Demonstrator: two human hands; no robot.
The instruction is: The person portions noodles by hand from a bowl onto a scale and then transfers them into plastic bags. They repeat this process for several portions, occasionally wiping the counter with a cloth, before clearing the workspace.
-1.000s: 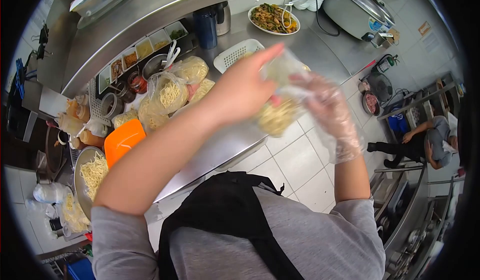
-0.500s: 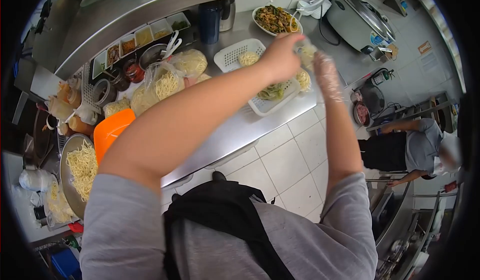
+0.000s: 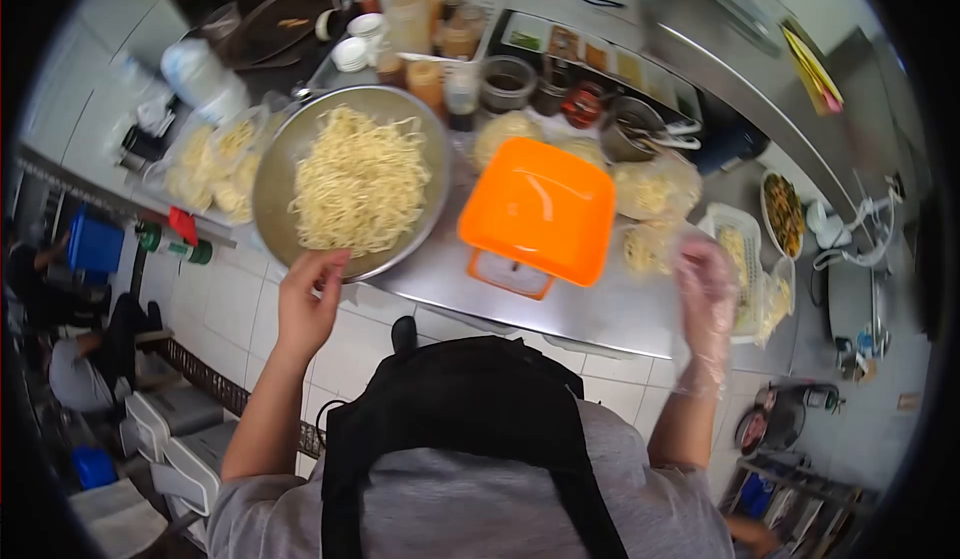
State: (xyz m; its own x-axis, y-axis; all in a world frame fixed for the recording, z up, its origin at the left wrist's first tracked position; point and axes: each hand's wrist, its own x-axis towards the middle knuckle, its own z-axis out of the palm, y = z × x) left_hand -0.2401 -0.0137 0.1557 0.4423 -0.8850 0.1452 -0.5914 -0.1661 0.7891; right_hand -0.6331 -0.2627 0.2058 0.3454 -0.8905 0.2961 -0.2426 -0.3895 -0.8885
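My left hand [image 3: 312, 299] is bare, with its fingers over the front rim of a wide metal bowl [image 3: 268, 184] and its thumb just below. Loose pale noodles [image 3: 360, 184] lie in the bowl. To its right, an orange tray [image 3: 540, 209] rests on a small scale [image 3: 510, 274]. My right hand [image 3: 706, 284], in a clear plastic glove, hangs over the counter's front part, between noodle portions [image 3: 648, 249] and a white basket [image 3: 745, 334]. Its fingers are bent and smeared by motion; whether they hold anything is unclear.
Bagged noodles [image 3: 215, 169] lie left of the bowl. Sauce bottles [image 3: 425, 79], jars and a topping rack [image 3: 600, 59] line the back. A dish of cooked food [image 3: 782, 214] stands at the right. White chairs [image 3: 185, 449] and a person [image 3: 80, 369] are at the lower left.
The view has swung left, bringing the bowl and orange tray towards the middle. My hands have moved apart from the small bag between them; my left hand is now at the bowl.
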